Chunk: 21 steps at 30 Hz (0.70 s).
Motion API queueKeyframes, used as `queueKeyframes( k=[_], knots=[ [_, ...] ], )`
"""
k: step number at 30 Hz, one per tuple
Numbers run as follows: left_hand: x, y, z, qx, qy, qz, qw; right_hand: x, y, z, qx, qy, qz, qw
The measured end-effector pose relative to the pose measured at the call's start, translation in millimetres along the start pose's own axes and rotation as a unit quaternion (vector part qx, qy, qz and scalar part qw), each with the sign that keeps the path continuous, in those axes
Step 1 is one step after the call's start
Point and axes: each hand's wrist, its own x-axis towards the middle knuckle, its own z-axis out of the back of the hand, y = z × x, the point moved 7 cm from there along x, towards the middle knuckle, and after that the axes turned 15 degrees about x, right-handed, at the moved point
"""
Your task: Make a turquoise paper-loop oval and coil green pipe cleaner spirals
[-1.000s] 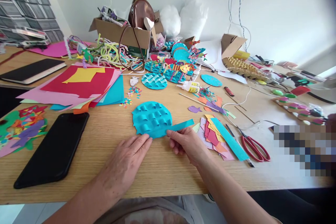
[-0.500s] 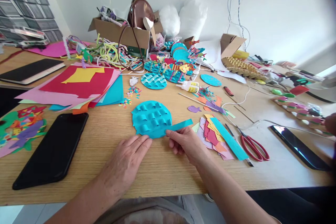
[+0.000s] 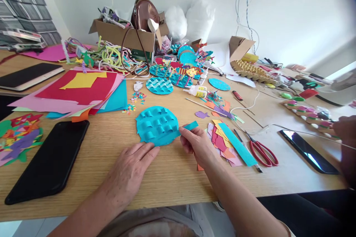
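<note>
A round blue paper piece point(image 3: 157, 124) with rows of raised paper loops lies on the wooden table. My left hand point(image 3: 133, 166) rests palm down at its lower edge, fingers stretched out, fingertips touching it. With thumb and fingers pinched, my right hand point(image 3: 196, 144) holds a blue paper strip point(image 3: 191, 125) at the disc's right edge. The strip's left part lies over the lower part of the disc; its other end sticks out to the upper right.
A black phone point(image 3: 48, 161) and stacked coloured paper point(image 3: 75, 90) are at left. Paper scraps point(image 3: 219, 139), red-handled scissors point(image 3: 263, 152) and another phone point(image 3: 308, 152) lie right. Glue bottles point(image 3: 198, 91) stand beyond the disc. Another person's hand point(image 3: 346, 129) shows at far right.
My right hand has shifted up along the strip, and less of the strip sticks out beyond its fingers. An orange scrap now shows beside my right wrist. The view has shifted slightly.
</note>
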Motion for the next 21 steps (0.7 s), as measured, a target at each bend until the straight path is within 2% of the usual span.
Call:
queueKeyframes(
  k=[6, 11, 15, 18, 21],
  knots=[
    [-1.4, -0.6, -2.0, 0.005, 0.011, -0.006, 1.0, 1.4, 3.3, 4.0, 0.047, -0.01, 0.032, 0.998],
    [-1.2, -0.2, -4.0, 0.006, 0.021, -0.002, 1.0, 1.4, 3.3, 6.9, 0.017, -0.027, 0.044, 0.999],
    [-0.4, 0.5, -6.2, -0.005, 0.038, -0.001, 0.999, -0.4, 6.8, 5.3, -0.119, -0.035, 0.092, 0.988],
    [0.1, 0.8, -6.0, -0.014, 0.044, -0.001, 0.999, -5.2, 13.1, 2.4, -0.261, -0.057, 0.15, 0.952],
    [0.5, 1.2, -4.6, -0.014, 0.042, -0.002, 0.999, -9.1, 15.1, -2.7, -0.336, -0.058, 0.173, 0.924]
  ],
)
